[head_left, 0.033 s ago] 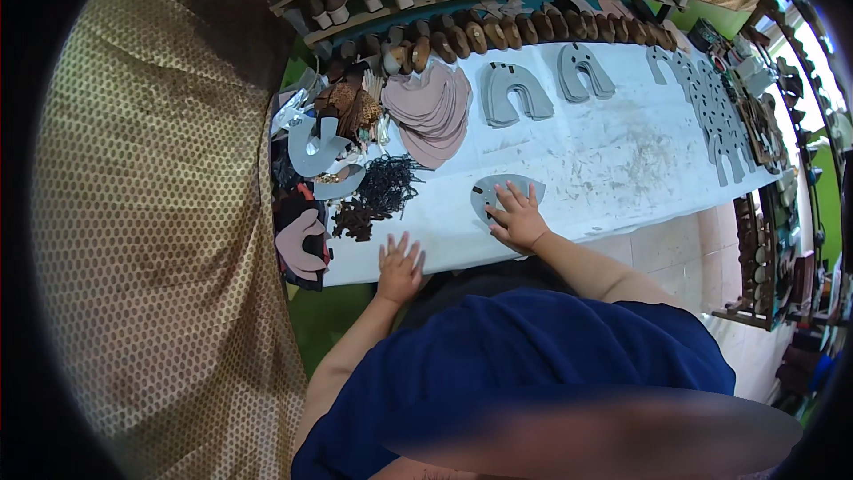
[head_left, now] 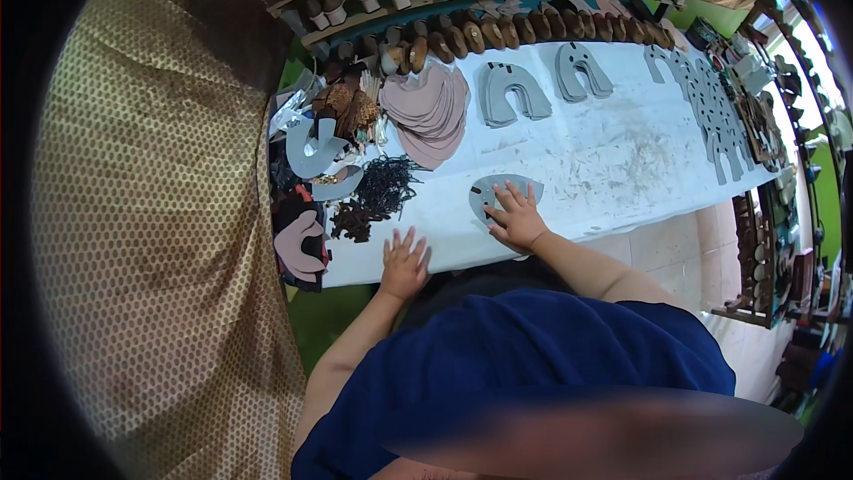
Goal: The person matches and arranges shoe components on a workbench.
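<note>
While the right hand (head_left: 522, 227) lies palm down over the grey piece (head_left: 478, 204) at the centre of the frame, its fingers (head_left: 508, 199) are spread wide, flat and not closed on anything. The left hand (head_left: 404, 274) is at the front edge of the worktop (head_left: 453, 244), lower left of centre; its fingers are slightly parted and grip nothing visible. Contact with the worktop cannot be determined. Black strips (head_left: 387, 185) and brown strips (head_left: 352, 221) lie left of centre. Pink pieces (head_left: 431, 116) overlap above them. Two grey stacks (head_left: 493, 100) occupy the upper centre.
</note>
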{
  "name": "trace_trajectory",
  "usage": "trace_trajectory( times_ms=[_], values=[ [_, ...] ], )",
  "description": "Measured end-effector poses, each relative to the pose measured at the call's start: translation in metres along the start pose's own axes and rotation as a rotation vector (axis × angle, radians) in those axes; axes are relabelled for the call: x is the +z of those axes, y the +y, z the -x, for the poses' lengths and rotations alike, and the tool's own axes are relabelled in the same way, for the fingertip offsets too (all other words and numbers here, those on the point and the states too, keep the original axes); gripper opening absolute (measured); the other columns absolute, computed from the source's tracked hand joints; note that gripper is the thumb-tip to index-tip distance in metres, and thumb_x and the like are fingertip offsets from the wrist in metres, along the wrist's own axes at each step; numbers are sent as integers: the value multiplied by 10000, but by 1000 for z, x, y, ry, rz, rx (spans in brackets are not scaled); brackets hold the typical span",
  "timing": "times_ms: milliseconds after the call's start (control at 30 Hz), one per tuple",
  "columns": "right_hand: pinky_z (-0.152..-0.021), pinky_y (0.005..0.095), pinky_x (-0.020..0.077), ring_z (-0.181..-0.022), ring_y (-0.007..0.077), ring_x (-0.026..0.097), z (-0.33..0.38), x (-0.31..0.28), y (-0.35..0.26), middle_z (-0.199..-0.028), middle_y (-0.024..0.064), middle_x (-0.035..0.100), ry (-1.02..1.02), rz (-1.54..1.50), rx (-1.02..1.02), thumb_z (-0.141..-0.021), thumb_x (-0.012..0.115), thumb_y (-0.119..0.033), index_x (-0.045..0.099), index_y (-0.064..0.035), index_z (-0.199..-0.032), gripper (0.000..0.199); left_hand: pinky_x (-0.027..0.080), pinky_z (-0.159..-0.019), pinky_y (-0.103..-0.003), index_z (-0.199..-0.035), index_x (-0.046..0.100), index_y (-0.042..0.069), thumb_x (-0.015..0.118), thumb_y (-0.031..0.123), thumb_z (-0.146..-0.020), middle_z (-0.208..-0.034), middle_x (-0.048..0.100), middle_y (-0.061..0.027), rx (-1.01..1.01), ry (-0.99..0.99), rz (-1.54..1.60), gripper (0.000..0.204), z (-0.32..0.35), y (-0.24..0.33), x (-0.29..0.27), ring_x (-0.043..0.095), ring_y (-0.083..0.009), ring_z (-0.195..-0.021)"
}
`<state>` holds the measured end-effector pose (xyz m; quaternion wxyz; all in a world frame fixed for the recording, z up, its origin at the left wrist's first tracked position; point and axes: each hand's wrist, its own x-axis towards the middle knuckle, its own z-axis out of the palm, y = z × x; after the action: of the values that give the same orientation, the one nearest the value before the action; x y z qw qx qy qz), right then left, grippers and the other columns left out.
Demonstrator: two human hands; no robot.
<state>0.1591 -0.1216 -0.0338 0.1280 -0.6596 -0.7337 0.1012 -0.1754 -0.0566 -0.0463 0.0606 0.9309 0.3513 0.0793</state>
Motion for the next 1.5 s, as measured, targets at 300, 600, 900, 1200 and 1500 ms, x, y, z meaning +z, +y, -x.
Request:
trace_trajectory(
  times_ms=[300, 600, 900, 1200, 1500],
  values=[
    [-1165, 622, 113, -1454, 323, 263, -4, 15, 8, -1557, 128, 330, 79, -96, -35, -909, 577, -462, 663, -246, -1251, 414, 173, -1133, -640, -1281, 634, 147, 688, 337, -841, -1613, 164, -208, -38, -115, 222, 482, -133, 35, 18, 92, -485, -1473],
    [-1149, 660, 93, -1468, 332, 229, -2, 15, 8, -1576, 142, 284, 81, -103, 2, -906, 576, -473, 675, -231, -1237, 422, 128, -1136, -656, -1054, 738, 160, 792, 325, -718, -1616, 154, -212, -220, -109, 361, 379, -168, 64, 21, 68, -477, -1478],
    [-1140, 671, 110, -1469, 344, 223, -5, 13, 8, -1575, 149, 282, 80, -87, 3, -914, 554, -482, 672, -231, -1229, 419, 86, -1111, -697, -788, 733, 148, 829, 352, -668, -1608, 208, -201, -273, -197, 437, 255, -176, 57, 20, 102, -488, -1465],
    [-1133, 679, 118, -1465, 343, 231, -6, 18, 11, -1568, 148, 297, 106, -107, -17, -904, 576, -472, 654, -242, -1256, 428, 77, -1125, -679, -885, 786, 192, 818, 354, -697, -1642, 46, -177, -251, -246, 287, 250, -182, 68, 3, -11, -498, -1475],
    [-1127, 693, 120, -1478, 368, 193, -8, 14, 5, -1587, 153, 252, 83, -31, 38, -887, 590, -426, 661, -239, -1248, 412, 56, -1135, -666, -802, 773, 137, 782, 311, -746, -1642, 125, -130, -149, -233, 303, 183, -185, 67, 8, 21, -458, -1486]
  ],
)
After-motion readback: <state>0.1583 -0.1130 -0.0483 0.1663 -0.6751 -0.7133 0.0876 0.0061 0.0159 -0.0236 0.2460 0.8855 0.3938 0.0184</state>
